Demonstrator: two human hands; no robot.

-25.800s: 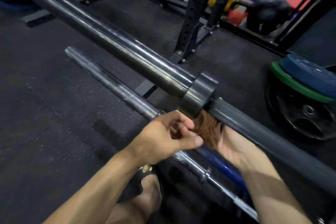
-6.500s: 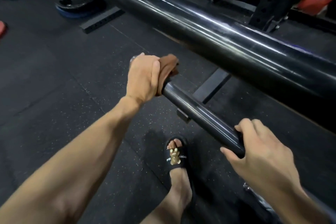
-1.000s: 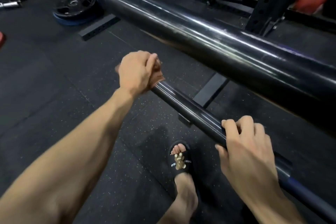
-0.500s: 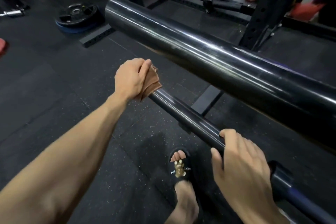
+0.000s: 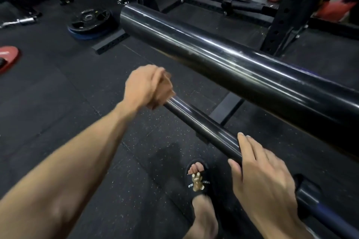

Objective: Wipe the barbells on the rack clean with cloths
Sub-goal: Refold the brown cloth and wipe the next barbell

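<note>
The lower barbell runs on a diagonal from upper left, away from the person, to lower right, near the person. A thicker upper barbell lies beyond and above it on roughly the same line.

The left hand is curled round a brown cloth at the far end of the lower barbell's sleeve. The hand is motion-blurred, so the exact lie of its fingers cannot be told.

The right hand is wrapped over the same sleeve nearer the person, thumb below and fingers above, just short of the collar. Bare shiny sleeve shows between the two hands.

Judgement: any coming wipe must follow the sleeve's long axis, from the far end back toward the right hand. The left hand holds the cloth and is the working hand; the right only steadies the bar.

A foot in a black sandal stands on the floor under the bar.
</note>
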